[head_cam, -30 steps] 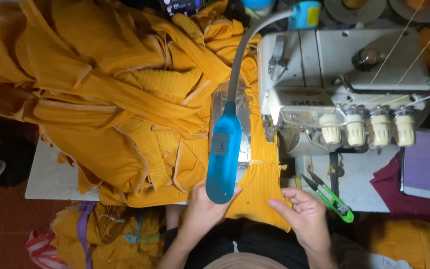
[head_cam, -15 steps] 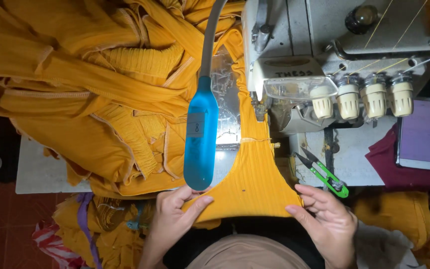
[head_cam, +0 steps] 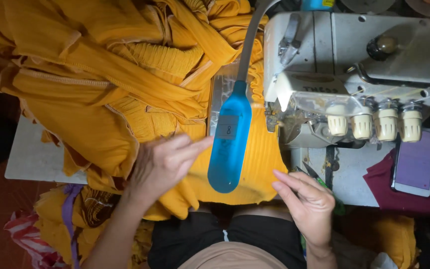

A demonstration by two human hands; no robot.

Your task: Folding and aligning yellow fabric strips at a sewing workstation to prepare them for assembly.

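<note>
We see the left hand (head_cam: pixel 167 162) lying palm down on the yellow cloth (head_cam: pixel 255 164), its fingers (head_cam: pixel 195 145) stretched out close together and pointing toward the blue lamp (head_cam: pixel 231 144); the fingertips come just beside the lamp's edge, and we cannot tell whether they touch it. The hand pinches nothing; it seems to rest flat on the ribbed cloth. The right hand (head_cam: pixel 307 206) sits at the near right corner of the cloth, fingers slightly curled and a little apart, the fingertips at the cloth's edge; we cannot tell whether they grip it. The cloth lies flat on the table (head_cam: pixel 31 159) in front of the sewing machine (head_cam: pixel 349 74), running under the lamp and up to the machine's needle area, while a large heap (head_cam: pixel 90 74) of the same yellow fabric is piled to the left and behind. The lamp hangs on a grey bendy neck (head_cam: pixel 249 47) over the cloth. Just beside the right hand, snips (head_cam: pixel 317 177) with a green handle lie on the table, partly hidden by the hand. Further right a phone (head_cam: pixel 415 162) rests on dark red fabric (head_cam: pixel 379 182). Four cream knobs (head_cam: pixel 374 124) line the machine's front.
</note>
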